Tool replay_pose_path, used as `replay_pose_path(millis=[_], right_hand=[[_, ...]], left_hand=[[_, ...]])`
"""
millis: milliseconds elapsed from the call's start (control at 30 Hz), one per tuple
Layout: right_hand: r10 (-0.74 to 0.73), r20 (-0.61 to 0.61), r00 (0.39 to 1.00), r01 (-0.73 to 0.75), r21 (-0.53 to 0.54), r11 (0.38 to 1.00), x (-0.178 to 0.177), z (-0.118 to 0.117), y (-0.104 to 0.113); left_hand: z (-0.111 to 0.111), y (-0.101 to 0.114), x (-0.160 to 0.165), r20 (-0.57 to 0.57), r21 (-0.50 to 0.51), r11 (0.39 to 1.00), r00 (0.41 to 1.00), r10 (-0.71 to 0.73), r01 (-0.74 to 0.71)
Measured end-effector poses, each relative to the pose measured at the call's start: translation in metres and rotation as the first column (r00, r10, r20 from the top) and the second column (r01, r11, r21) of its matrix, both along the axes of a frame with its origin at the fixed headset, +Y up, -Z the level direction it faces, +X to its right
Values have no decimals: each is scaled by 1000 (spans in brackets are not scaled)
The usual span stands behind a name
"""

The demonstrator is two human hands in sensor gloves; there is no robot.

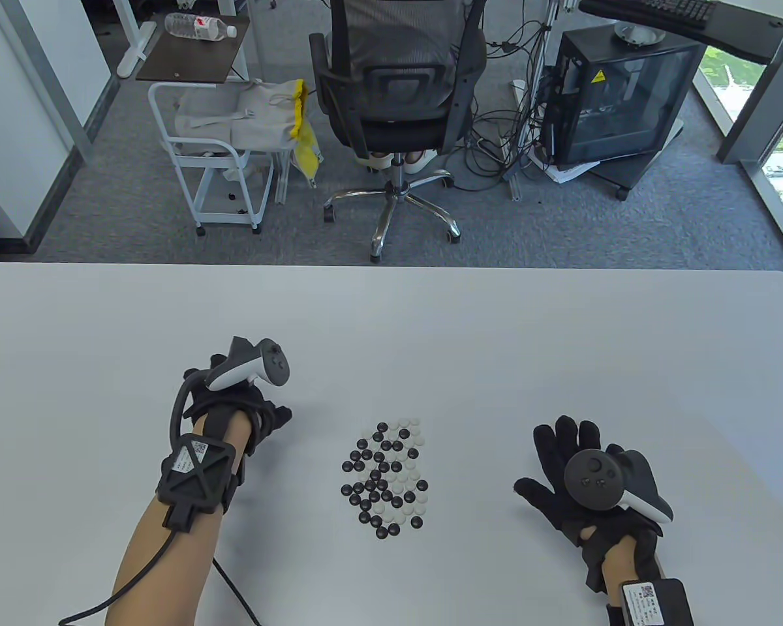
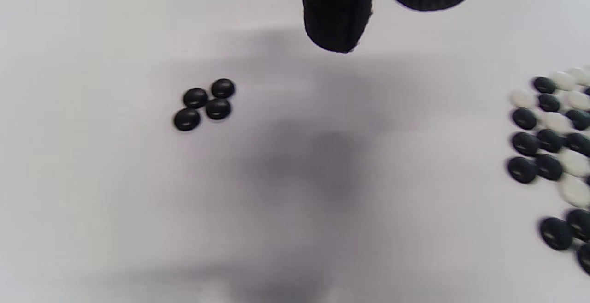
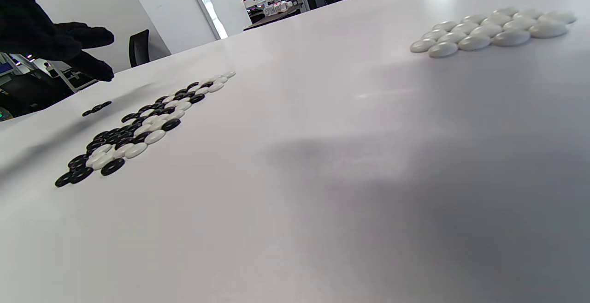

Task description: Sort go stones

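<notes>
Nearest, the right hand [image 1: 590, 486] is lying spread and empty on the bench [image 1: 561, 339], apparently covering the white pile [image 3: 491, 31]. Mid-bench, the mixed heap [image 1: 385, 479] is sitting mostly unsorted. Farther left, the left hand [image 1: 248, 398] is hovering above four black stones [image 2: 205, 103]; its grip I cannot tell.

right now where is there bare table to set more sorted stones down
Bare table lies between the mixed pile and the left hand, beside the four black stones. More lies between the pile and the right hand, short of the white stones. The far half of the table is bare too. The pile itself is crowded.
</notes>
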State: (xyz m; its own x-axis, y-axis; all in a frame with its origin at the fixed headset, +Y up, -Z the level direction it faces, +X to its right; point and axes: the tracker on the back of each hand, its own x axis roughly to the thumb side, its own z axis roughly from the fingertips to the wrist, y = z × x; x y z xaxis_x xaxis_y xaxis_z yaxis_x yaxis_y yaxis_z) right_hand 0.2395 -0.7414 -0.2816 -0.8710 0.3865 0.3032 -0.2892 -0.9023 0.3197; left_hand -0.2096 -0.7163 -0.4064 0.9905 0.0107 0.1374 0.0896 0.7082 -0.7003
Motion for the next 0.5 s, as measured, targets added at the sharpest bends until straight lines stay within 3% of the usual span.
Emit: replay_pose_path(millis=[100,267,500], right_hand=[[2,-2,1000,-2,2,1000,0,0,0],[1,3,1000,-1,3,1000,0,1,0],[1,7,1000,-1,1,1000,1,1,0]], left_hand=[[17,2,46,180,-49,990,974,141,-134],[43,-11,115,406,-94,987,900,160,-133],[58,-40,169,541,-136,988,831,131,-68]])
